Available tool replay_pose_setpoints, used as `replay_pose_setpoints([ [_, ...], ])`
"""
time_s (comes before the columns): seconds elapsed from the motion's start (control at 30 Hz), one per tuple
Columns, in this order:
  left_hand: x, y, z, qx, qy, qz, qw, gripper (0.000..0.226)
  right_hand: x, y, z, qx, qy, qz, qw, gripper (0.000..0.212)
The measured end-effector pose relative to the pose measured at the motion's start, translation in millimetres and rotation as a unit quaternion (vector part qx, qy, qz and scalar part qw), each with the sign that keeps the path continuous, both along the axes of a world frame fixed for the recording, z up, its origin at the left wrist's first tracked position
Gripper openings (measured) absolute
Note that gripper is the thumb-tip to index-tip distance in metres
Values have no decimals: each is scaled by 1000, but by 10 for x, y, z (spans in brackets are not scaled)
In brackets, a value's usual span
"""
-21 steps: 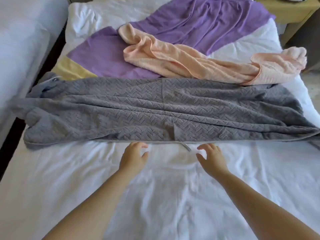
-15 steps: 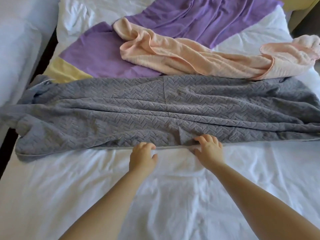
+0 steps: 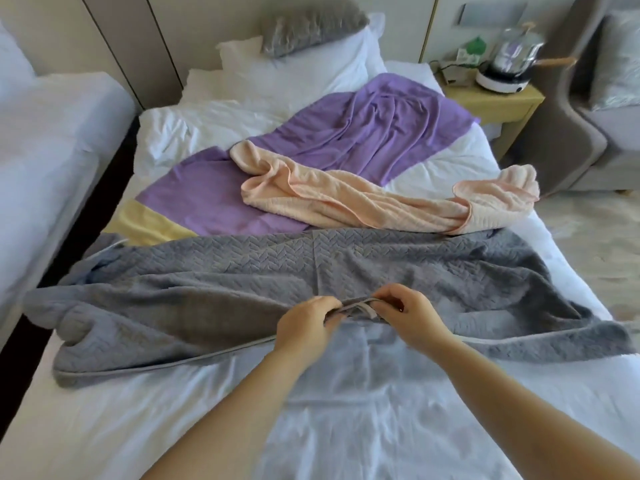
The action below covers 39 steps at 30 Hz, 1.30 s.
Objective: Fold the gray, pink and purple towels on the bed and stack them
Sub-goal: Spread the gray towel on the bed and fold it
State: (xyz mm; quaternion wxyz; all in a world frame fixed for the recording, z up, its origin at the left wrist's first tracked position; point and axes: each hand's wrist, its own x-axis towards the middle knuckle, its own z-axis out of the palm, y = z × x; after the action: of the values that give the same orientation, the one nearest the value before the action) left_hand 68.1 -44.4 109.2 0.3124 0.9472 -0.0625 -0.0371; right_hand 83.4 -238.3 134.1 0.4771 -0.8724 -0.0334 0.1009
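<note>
We hold the gray towel [image 3: 207, 289] by its near hem, at about the middle of its length. Our left hand [image 3: 306, 322] and our right hand [image 3: 410, 318] are close together there. Both have the fingers curled and pinch the hem, and the small hanging loop [image 3: 362, 306] of the towel lies between them. At this place the hem is raised a little; the rest of the towel lies on the bed [image 3: 346, 427].

What matters for the coming move is the direction of the towel. Its long axis runs across us, from left to right, and the towel covers the whole width of the bed. It is rumpled, and its left end is bunched. Each end is therefore well apart from the hands, one on the side of each hand, and neither hand seems clearly nearer to its end. In our judgement the hands must either move apart along the hem toward the corners, or carry the near hem over to the far edge to halve the towel.

The pink towel [image 3: 346, 202] lies just beyond the far edge of the gray towel and touches it on the right. The purple towel [image 3: 363, 133] is farther beyond, partly under the pink one. Both are unfolded, so we judge the task to be at its beginning.
</note>
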Motion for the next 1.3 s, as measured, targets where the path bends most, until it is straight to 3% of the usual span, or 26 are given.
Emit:
replay_pose_setpoints([
  [0.3, -33, 52, 2228, -146, -153, 2, 977, 14, -191, 132, 1976, 105, -179, -14, 978, 24],
  [0.5, -256, -33, 3393, -237, -208, -35, 948, 27, -533, 151, 2908, 139, -281, -20, 949, 25],
  [0.6, -389, -50, 3716, -305, -180, -48, 934, 27, -712, 139, 3198, 166, -315, -37, 934, 23],
  [0.73, -498, -158, 3980, -325, -185, -71, 925, 13, -889, 87, 3373, 199, -334, -75, 918, 17],
  [0.87, -536, -409, 4174, -327, -227, -55, 916, 9, -982, 37, 3378, 144, -361, -68, 919, 21],
  [1.0, -522, -728, 4269, -326, -268, -50, 905, 11, -931, -102, 3282, 105, -390, -82, 911, 7],
  [1.17, -412, -1067, 4419, -364, -310, -7, 878, 6, -765, -297, 3042, -22, -389, -115, 914, 29],
  [1.3, -332, -1135, 4517, -369, -337, 19, 866, 6, -623, -515, 2985, -35, -393, -110, 912, 16],
])
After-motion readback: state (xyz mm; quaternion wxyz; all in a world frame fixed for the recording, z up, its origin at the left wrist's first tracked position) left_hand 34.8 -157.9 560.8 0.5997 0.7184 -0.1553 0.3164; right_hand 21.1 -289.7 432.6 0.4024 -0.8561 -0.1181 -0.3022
